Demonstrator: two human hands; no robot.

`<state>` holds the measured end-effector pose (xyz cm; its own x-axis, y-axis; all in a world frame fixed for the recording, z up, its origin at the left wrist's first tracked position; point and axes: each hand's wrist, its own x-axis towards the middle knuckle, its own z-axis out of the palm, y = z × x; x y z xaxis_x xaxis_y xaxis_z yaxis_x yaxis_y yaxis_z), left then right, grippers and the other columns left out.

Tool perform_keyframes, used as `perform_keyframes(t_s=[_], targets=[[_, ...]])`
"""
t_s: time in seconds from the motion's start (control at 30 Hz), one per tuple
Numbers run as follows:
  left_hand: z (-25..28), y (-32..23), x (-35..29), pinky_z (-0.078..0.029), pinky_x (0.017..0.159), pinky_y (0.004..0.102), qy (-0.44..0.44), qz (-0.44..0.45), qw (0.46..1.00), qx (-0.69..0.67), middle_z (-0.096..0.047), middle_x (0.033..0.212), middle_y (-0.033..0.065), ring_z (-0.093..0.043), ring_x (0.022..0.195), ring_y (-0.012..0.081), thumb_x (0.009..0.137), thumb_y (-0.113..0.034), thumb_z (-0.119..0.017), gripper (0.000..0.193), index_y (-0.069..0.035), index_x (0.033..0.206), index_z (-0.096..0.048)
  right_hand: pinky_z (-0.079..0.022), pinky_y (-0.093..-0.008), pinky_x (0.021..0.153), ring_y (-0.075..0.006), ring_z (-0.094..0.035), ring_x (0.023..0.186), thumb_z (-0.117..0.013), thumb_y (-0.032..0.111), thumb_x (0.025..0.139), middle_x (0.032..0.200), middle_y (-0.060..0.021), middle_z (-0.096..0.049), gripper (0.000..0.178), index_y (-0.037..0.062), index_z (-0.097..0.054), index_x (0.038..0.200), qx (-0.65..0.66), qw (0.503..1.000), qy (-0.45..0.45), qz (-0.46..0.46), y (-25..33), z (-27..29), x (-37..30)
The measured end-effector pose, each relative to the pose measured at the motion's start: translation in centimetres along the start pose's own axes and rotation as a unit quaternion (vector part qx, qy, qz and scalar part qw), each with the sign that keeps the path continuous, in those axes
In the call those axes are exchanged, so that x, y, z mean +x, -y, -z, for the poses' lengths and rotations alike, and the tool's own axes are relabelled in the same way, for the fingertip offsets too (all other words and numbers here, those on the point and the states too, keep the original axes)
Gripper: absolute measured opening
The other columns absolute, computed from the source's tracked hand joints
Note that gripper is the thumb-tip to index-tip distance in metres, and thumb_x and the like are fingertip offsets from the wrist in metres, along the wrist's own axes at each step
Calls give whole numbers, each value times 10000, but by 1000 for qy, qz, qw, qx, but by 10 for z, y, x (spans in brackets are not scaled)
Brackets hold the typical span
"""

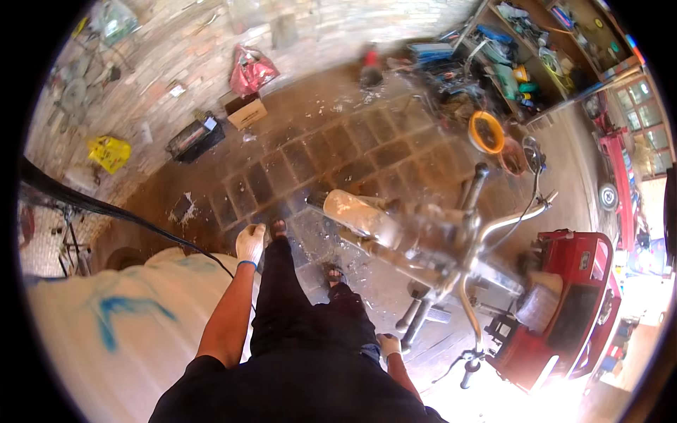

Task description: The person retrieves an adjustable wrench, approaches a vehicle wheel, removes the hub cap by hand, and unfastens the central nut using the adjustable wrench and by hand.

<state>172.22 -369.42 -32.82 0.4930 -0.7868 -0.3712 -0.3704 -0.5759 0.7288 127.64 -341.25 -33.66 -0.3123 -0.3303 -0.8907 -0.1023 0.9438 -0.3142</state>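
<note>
My left hand (250,244), in a pale glove with a blue band at the wrist, hangs beside my left leg, its fingers curled closed. Whatever it may hold is hidden. Next to it lies a white cover (151,299) with a blue mark. My right hand (388,345), also gloved in white, is low by my right hip, close to the end of a grey bar; its fingers are partly hidden and I cannot tell if it touches. That bar belongs to a blurred metal frame with handlebars (469,264) and a tan rounded part (350,211).
A red vehicle body part (575,303) stands at the right. Along the brick wall are an open cardboard box (247,113), a black case (196,139) and a red bag (252,70). Cluttered shelves (543,49) and an orange-rimmed tub (486,132) are far right. A black cable (127,208) crosses left.
</note>
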Motion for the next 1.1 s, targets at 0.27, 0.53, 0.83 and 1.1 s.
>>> perform_keyframes(t_s=[0.27,0.53,0.83,1.1], targets=[[40,-28,172,-528,709,430,-24,-123,983,135,-719,822,215,-699,737,350,932,-373,-609,404,16,920,-715,-545,-350,548,-191,-646,598,-639,241,870,747,-86,-674,295,5,-684,1041,113,986,-24,-123,129,-117,26],[97,-127,324,-508,542,300,50,-97,988,114,-679,684,67,-643,589,133,950,-294,-633,300,-6,933,-717,-529,-349,525,-189,-625,562,-644,234,874,733,-72,-646,248,21,-663,999,104,991,37,-69,288,-220,49],[16,-208,404,-503,522,289,176,-19,984,31,-699,705,64,-633,552,126,961,-288,-630,296,-3,929,-703,-530,-338,548,-182,-638,604,-628,251,869,781,-73,-674,292,20,-677,1041,169,979,0,-116,371,-235,57],[-111,-304,456,-520,573,315,205,-54,970,117,-693,674,80,-651,564,150,949,-311,-632,325,-4,882,-714,-548,-360,547,-196,-665,612,-629,262,878,765,-88,-686,300,-3,-695,1005,109,993,-29,-47,482,-169,154]])
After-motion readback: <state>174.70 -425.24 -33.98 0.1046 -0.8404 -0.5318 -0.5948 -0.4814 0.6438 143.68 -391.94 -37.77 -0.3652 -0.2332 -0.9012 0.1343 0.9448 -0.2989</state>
